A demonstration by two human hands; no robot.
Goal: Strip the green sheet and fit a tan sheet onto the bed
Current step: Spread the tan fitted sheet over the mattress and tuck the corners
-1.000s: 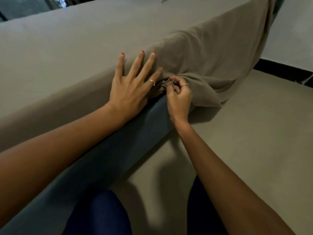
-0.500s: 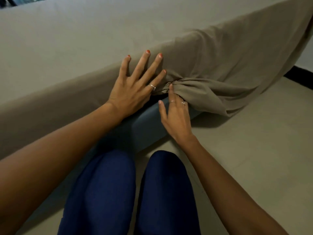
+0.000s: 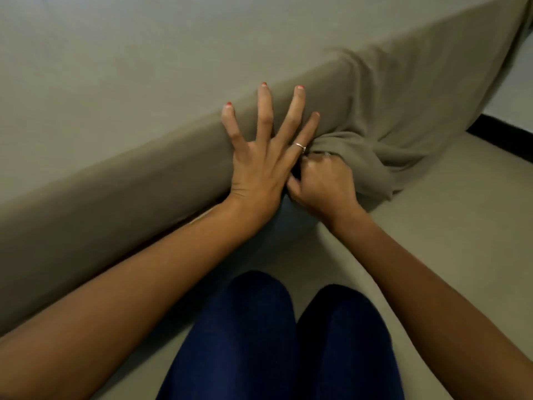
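The tan sheet (image 3: 144, 82) covers the bed's top and hangs over its near side. My left hand (image 3: 265, 151) presses flat on the sheet at the mattress edge, fingers spread. Just to its right, my right hand (image 3: 323, 183) is curled into a fist around a bunched fold of the tan sheet (image 3: 360, 166) low on the bed's side. A small patch of blue-grey bed base (image 3: 291, 223) shows beneath both hands. To the right, loose sheet hangs in folds down to the floor. No green sheet is in view.
The beige floor (image 3: 447, 220) runs along the bed's near side. My knees in dark blue trousers (image 3: 259, 336) are close to the bed. A dark skirting strip (image 3: 504, 137) lies at the far right.
My right hand went from open fingers against the fold to a fist around the bunched sheet. The view moved closer and lower; less of the blue-grey base shows.
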